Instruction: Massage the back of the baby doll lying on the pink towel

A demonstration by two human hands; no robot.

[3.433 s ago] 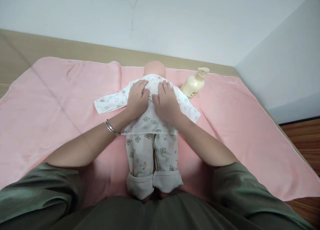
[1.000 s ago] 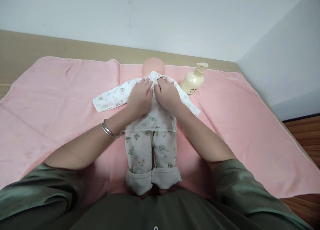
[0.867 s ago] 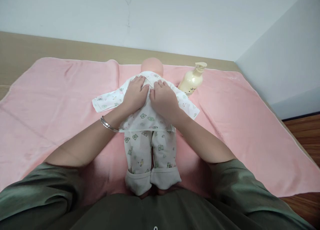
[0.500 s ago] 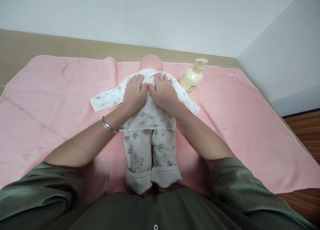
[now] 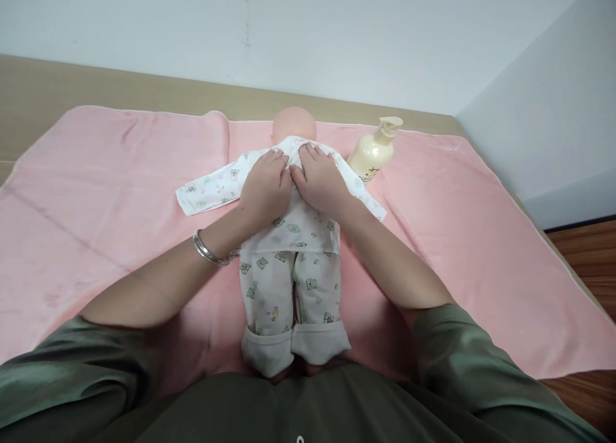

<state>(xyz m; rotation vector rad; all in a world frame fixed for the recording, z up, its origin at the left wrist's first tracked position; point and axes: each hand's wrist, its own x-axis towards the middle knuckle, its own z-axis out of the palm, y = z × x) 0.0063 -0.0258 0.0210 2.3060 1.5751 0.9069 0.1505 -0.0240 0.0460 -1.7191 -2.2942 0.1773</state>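
A baby doll (image 5: pixel 294 123) with a bald head lies stretched out, its head away from me. It wears a white printed shirt (image 5: pixel 293 234) and matching trousers (image 5: pixel 269 289) with turned-up cuffs. My left hand (image 5: pixel 266 185) rests on the left part of the doll's upper torso, its fingers extended over the cloth. Beside it my right hand (image 5: pixel 321 178) lies on the right part with fingers flat, the two thumbs close together. The doll's face is not visible, and the shirt under my palms is hidden.
A pink blanket (image 5: pixel 115 186) is spread under the doll on a tan surface (image 5: pixel 96 77). A cream pump bottle (image 5: pixel 373 151) stands right of the doll's shoulder. A white wall (image 5: pixel 337 38) rises behind, and wood-grain flooring (image 5: pixel 587 257) shows at right.
My left hand has moved slightly inward over the shirt, and its fingers look closer together. My right hand stays at nearly the same spot. The whole view has shifted a little.
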